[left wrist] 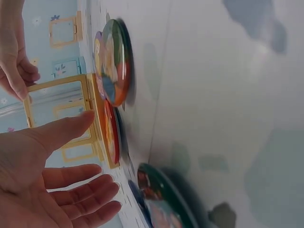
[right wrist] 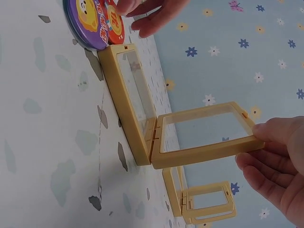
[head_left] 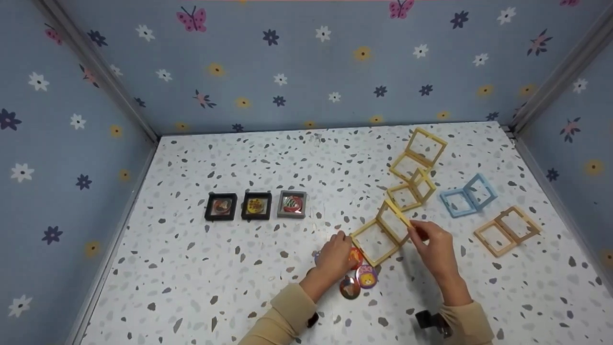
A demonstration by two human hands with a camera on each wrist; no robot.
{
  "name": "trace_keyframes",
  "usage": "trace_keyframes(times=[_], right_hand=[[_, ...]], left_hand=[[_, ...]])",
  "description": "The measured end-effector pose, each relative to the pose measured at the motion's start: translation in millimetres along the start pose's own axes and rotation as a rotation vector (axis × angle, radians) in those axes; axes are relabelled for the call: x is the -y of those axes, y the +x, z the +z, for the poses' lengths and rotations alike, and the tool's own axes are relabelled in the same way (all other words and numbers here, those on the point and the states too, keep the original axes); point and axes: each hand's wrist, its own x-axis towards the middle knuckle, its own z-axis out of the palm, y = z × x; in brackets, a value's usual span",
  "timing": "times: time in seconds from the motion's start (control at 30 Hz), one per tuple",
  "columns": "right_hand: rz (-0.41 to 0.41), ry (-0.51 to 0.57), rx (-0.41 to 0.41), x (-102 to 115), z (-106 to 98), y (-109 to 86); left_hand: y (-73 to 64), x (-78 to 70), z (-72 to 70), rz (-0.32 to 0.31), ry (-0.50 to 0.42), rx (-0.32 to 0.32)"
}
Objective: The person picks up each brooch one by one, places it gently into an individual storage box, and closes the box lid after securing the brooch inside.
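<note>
My right hand (head_left: pixel 436 247) pinches the upright lid edge of a yellow hinged display frame (right wrist: pixel 124 107) between thumb and fingers. The frame stands unfolded on the table, with its base lying flat and clear film in both halves. My left hand (head_left: pixel 335 256) is just left of that base, above a group of round badges, its fingers extended and nothing held. An orange-red badge (head_left: pixel 356 258) lies against the base. Closer to me are a purple bear badge (head_left: pixel 367 277) and a brown-green badge (head_left: pixel 350 288). Other badges are partly hidden beneath my left hand.
Two black cases (head_left: pixel 221 207) and a grey case (head_left: pixel 291 204), each holding a badge, stand in a row at left. Two more yellow frames (head_left: pixel 417 155), a blue frame (head_left: pixel 475 209) and a tan frame (head_left: pixel 507 247) lie unfolded at right. Flowered walls (head_left: pixel 306 62) enclose the table.
</note>
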Motion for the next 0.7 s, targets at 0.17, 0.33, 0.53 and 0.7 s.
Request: trace_keyframes(times=[0.17,0.33,0.53,0.7], right_hand=[[0.001,0.002,0.001,-0.4,0.3,-0.2],[-0.002,0.003,-0.002,-1.4,0.8,-0.6],[-0.019,0.002,-0.016,-1.3,0.9,-0.9],[-0.017,0.005,-0.015,-1.4,1.0,-1.3]], left_hand=[[0.8,-2.6,2.8,-0.021,-0.004,0.029],[0.8,-3.0,5.6,-0.010,0.014,0.017],[-0.1,-3.9,7.6,0.043,0.034,-0.048],[-0.6,-5.0,8.8,0.047,0.031,-0.057]])
